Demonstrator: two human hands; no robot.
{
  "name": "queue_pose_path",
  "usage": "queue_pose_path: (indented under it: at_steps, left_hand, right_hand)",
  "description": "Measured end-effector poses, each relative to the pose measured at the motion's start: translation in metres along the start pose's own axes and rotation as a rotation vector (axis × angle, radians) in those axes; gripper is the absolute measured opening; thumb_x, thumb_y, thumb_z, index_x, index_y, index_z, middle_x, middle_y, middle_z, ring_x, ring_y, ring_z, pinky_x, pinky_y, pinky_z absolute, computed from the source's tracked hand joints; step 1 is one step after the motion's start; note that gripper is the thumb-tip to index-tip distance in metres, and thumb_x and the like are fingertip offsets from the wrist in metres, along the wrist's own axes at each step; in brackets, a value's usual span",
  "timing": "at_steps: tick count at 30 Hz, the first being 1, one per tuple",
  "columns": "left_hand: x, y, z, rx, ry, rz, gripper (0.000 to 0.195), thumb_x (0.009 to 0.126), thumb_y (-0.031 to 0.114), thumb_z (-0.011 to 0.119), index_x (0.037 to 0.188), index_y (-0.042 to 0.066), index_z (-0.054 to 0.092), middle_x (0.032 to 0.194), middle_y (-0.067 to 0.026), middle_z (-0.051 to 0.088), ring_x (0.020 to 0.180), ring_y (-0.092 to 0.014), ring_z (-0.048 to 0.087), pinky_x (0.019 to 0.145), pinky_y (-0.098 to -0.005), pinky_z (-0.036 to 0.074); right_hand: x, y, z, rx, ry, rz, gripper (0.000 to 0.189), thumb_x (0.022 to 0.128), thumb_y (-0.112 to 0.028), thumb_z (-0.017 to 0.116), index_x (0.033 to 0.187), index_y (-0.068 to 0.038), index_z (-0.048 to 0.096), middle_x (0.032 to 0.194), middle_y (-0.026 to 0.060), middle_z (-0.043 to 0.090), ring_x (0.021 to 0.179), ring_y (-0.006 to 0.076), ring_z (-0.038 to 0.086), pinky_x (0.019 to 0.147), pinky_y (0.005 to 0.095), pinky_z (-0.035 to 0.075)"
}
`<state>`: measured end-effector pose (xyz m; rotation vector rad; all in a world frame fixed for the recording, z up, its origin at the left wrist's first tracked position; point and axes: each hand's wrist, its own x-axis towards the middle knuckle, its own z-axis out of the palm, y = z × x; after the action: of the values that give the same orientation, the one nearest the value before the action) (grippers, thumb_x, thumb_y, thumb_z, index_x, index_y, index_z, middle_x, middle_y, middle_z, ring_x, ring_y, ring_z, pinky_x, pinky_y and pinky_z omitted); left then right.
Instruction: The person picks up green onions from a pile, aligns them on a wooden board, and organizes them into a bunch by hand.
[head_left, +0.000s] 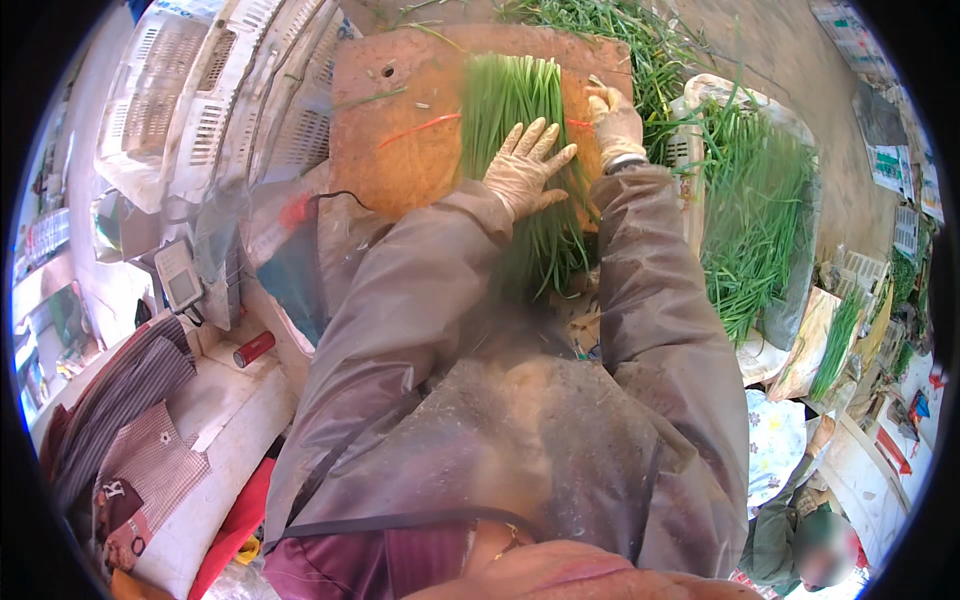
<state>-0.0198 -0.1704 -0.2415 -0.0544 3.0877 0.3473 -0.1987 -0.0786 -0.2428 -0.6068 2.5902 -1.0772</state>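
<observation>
A flat bundle of long green stalks, perhaps garlic chives (504, 97), lies on a worn wooden board (397, 165), its pale cut ends at the far side. A red tie strip (420, 129) passes under the bundle and shows on both sides. My left hand (526, 169), in a pale thin glove, lies flat on the stalks with its fingers spread. Right of the bundle, my right hand (615, 124), gloved too, is curled beside the strip's right end, with a small pale bit at its fingertips. Whether it grips the strip, I cannot tell.
A crate heaped with loose green stalks (757, 210) stands at the right, more greens (652, 60) behind the board. White plastic crates (217, 97) are stacked at the left, near a handheld device (178, 276) and a red cylinder (254, 349). Another person (776, 536) is at the lower right.
</observation>
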Motion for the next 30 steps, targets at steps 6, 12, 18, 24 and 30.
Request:
queue_pose_path:
  at_steps: [6,12,18,24,30]
  left_hand:
    - [0.001,0.0,0.006,-0.019,0.029,0.032,0.065,0.085,0.06,0.053,0.142,0.03,0.041,0.153,-0.007,0.029,0.145,-0.029,0.016,0.117,-0.0487,0.008]
    - [0.003,-0.001,0.002,-0.078,0.049,0.036,0.065,0.084,0.058,0.056,0.142,0.032,0.04,0.15,-0.0073,0.033,0.143,-0.03,0.019,0.117,-0.0484,0.01]
    - [0.002,-0.002,0.007,-0.056,0.05,0.016,0.065,0.084,0.056,0.057,0.142,0.033,0.04,0.149,-0.0081,0.034,0.143,-0.03,0.021,0.117,-0.0481,0.012]
    - [0.003,-0.004,0.006,-0.067,0.044,0.019,0.065,0.084,0.056,0.057,0.142,0.033,0.039,0.15,-0.0078,0.034,0.143,-0.03,0.02,0.117,-0.0478,0.011]
    - [0.002,-0.003,0.005,-0.079,0.045,0.014,0.064,0.084,0.055,0.057,0.142,0.032,0.04,0.15,-0.0078,0.033,0.143,-0.029,0.02,0.117,-0.0482,0.012]
  right_hand:
    - [0.058,-0.041,0.011,-0.236,-0.161,-0.212,0.033,0.09,-0.029,0.057,0.115,-0.011,0.065,0.118,0.0147,0.064,0.114,0.0312,0.057,0.098,0.0392,0.043]
    - [0.094,-0.005,0.012,-0.021,-0.349,0.021,0.029,0.082,-0.025,0.068,0.107,-0.01,0.068,0.104,0.0042,0.068,0.099,0.0172,0.062,0.088,0.0318,0.046]
    - [0.088,0.012,0.003,0.602,-0.509,0.259,0.036,0.085,-0.023,0.063,0.12,-0.013,0.062,0.098,-0.0003,0.069,0.093,0.0117,0.061,0.08,0.0285,0.047]
    - [0.09,-0.019,0.008,0.092,-0.537,0.162,0.039,0.085,-0.031,0.068,0.119,-0.012,0.064,0.087,-0.0033,0.065,0.078,0.0078,0.057,0.073,0.0257,0.044]
    - [0.108,-0.003,0.035,0.032,-0.487,0.069,0.036,0.074,-0.025,0.074,0.105,-0.009,0.069,0.092,0.0029,0.069,0.086,0.0139,0.061,0.081,0.0298,0.045]
